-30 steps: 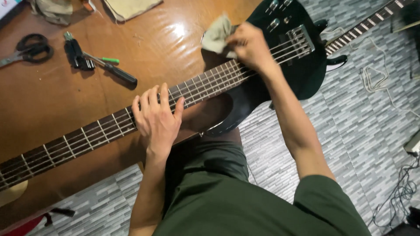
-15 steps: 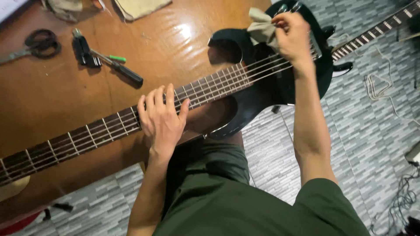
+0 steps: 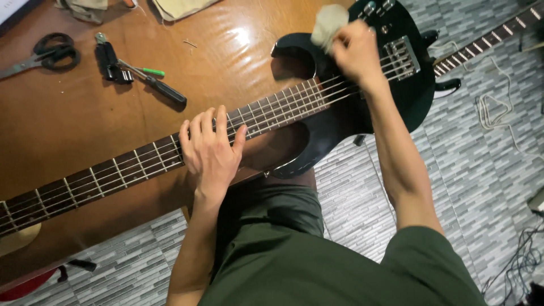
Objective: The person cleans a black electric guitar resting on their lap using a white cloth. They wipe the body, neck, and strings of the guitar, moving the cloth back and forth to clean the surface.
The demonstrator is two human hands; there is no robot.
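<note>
- 1 black bass guitar [image 3: 351,122] lies flat across the brown wooden table [image 3: 68,127], its body at the upper right of the frame and overhanging the table edge.
- Long axis: the neck [image 3: 113,173] runs from lower left up to the body at upper right, strings parallel to it.
- Right hand [image 3: 354,54] is closed around a crumpled pale cloth [image 3: 328,22], pressing it on the glossy body just left of the chrome bridge [image 3: 405,56]. This hand is the nearer one to the body.
- Left hand [image 3: 209,150] lies flat with fingers spread narrow, palm down over the fretboard at frame centre, holding nothing but pinning the neck.
- Materials: body finish is glossy and reflective; fretboard is dark wood with metal frets; table top is varnished and shows glare.
- Upper left of the frame: black-handled scissors [image 3: 45,54], a small black tool [image 3: 110,59], and a black-handled screwdriver [image 3: 158,85] beside a green-handled one [image 3: 148,71], all well apart from both hands.
- Top edge: folded beige fabric [image 3: 178,7].
- Far right: a second guitar neck [image 3: 487,37] and a loose white cord [image 3: 493,107] on the grey tiled floor [image 3: 470,170].
</note>
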